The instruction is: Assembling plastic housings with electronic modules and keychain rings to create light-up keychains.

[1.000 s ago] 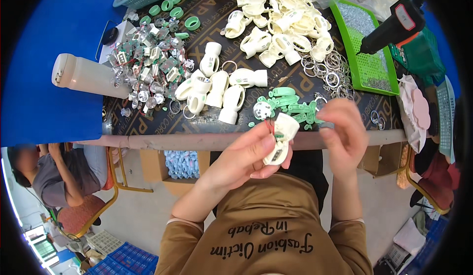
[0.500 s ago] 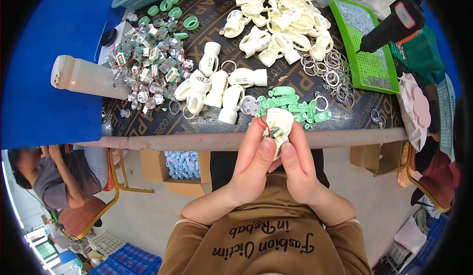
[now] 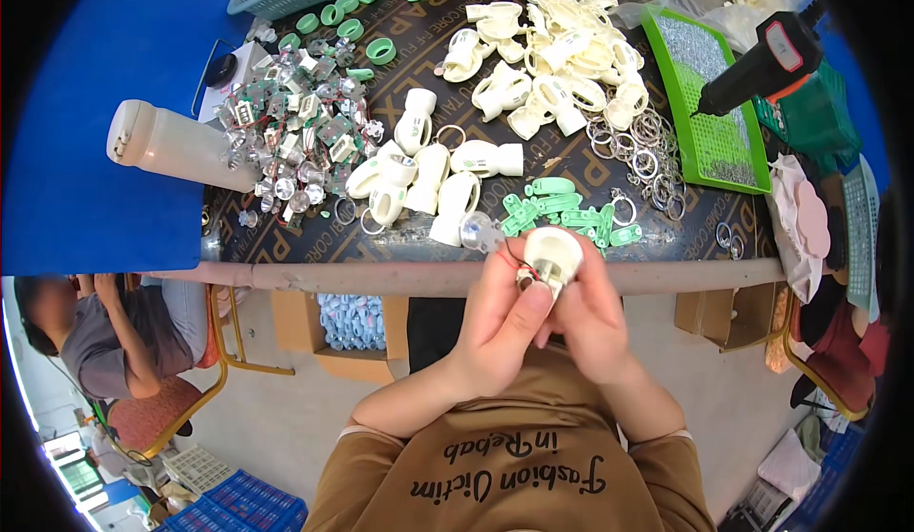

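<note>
Both hands, left hand [image 3: 500, 327] & right hand [image 3: 590, 318], now raised, clamped on white shell [image 3: 554, 254]; green tray [image 3: 666, 51] holds screws.

A smooth, glossy cream plastic shell [image 3: 552, 254] is gripped between the left hand [image 3: 503, 327] and right hand [image 3: 592, 321]. Just beyond them, matt green plastic clips [image 3: 557, 206] are seen, and shiny metal rings [image 3: 638, 141] farther right.
</note>
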`<action>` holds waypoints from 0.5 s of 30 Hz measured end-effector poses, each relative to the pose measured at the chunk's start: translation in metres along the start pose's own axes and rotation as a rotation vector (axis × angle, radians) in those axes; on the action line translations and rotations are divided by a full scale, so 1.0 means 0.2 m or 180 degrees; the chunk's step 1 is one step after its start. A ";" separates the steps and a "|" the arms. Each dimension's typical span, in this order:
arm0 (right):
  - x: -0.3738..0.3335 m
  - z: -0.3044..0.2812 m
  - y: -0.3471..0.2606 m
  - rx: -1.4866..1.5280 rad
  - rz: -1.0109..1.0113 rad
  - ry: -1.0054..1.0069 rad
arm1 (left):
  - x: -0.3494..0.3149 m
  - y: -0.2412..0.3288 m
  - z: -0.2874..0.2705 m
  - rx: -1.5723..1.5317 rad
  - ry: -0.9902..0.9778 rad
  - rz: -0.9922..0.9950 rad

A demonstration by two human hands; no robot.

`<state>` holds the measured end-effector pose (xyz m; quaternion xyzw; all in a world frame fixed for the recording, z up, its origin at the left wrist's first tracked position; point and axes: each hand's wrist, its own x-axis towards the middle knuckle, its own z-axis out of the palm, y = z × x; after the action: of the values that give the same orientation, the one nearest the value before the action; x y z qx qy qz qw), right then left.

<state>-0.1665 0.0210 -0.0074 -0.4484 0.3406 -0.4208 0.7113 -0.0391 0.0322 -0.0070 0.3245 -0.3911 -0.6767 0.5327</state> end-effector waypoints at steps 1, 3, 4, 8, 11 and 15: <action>0.05 -0.06 0.01 -0.0033 -0.0766 -0.0258 | 0.01 0.01 0.00 0.0003 -0.0067 0.0060; 0.15 -0.16 -0.05 -0.0282 -0.1389 -0.0223 | 0.03 0.02 -0.03 0.0011 -0.0112 0.0133; 0.20 -0.19 -0.11 -0.0733 -0.1342 -0.0372 | 0.04 0.04 -0.05 0.0251 -0.0291 0.0047; 0.33 -0.14 -0.25 -0.0893 -0.0047 -0.0940 | 0.04 0.07 -0.03 0.0296 -0.0321 -0.0291; 0.33 -0.15 -0.26 -0.0278 0.0565 -0.1271 | 0.04 0.08 -0.01 0.0188 -0.0292 -0.0413; 0.31 -0.20 -0.26 -0.0234 -0.0001 -0.1068 | 0.06 0.09 -0.03 0.0546 -0.0497 -0.0825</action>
<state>-0.1906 -0.0614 0.0203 -0.5381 0.2321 -0.3274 0.7412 -0.0272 0.0165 0.0058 0.3629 -0.4425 -0.7270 0.3793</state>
